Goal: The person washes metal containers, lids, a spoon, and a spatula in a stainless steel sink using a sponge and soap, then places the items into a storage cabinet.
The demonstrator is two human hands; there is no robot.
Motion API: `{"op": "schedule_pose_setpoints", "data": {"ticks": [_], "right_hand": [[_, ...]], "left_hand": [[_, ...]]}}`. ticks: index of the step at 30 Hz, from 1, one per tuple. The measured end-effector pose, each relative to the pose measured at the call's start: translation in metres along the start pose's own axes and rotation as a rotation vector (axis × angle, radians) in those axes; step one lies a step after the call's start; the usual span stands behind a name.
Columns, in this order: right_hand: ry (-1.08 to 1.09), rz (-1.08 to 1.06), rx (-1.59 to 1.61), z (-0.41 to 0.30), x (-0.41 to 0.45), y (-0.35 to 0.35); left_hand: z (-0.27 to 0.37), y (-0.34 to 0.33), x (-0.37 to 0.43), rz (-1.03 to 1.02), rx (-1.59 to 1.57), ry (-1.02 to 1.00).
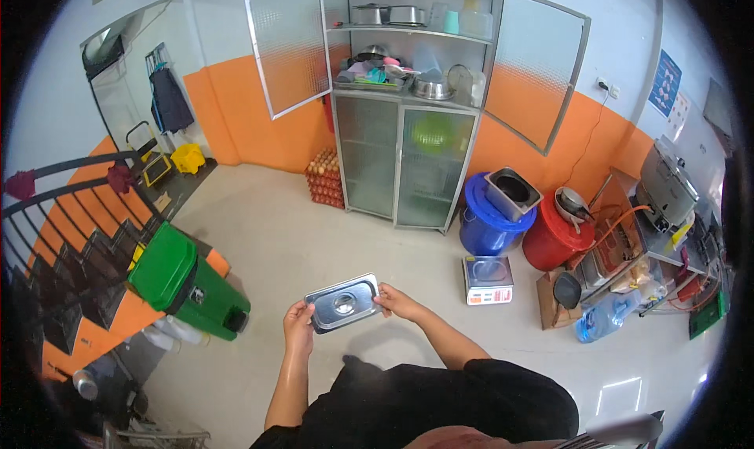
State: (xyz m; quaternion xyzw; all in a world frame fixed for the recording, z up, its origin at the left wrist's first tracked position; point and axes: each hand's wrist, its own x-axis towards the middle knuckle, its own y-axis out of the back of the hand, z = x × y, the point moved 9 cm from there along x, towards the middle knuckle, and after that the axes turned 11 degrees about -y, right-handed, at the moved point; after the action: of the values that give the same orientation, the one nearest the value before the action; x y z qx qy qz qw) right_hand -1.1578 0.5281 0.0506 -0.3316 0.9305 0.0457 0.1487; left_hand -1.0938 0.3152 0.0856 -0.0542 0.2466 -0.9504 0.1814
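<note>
A rectangular stainless steel pan lid with a round recessed handle in its centre is held up in front of my body. My left hand grips its left short end, thumb on top. At the opposite end, my right hand pinches the right edge between thumb and fingers. The lid is slightly tilted, its right end farther from me, above the pale tiled floor. Beyond it stands a metal-framed cabinet with both upper glass doors swung open.
Egg trays are stacked left of the cabinet. A green pedal bin stands left, beside stairs. To the right are a blue lidded bucket, a red bucket, a digital scale, a water jug and a metal worktable.
</note>
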Motion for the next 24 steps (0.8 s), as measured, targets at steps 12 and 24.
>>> {"op": "schedule_pose_setpoints", "data": {"ticks": [12,24], "right_hand": [[0.167,1.168,0.611,-0.008,0.043,0.365],[0.717,1.110,0.433,-0.323,0.138,0.562]], "left_hand": [[-0.072,-0.081,0.258,-0.302,0.197,0.235],[-0.056,-0.081,0.393,-0.261,0.374,0.252]]}}
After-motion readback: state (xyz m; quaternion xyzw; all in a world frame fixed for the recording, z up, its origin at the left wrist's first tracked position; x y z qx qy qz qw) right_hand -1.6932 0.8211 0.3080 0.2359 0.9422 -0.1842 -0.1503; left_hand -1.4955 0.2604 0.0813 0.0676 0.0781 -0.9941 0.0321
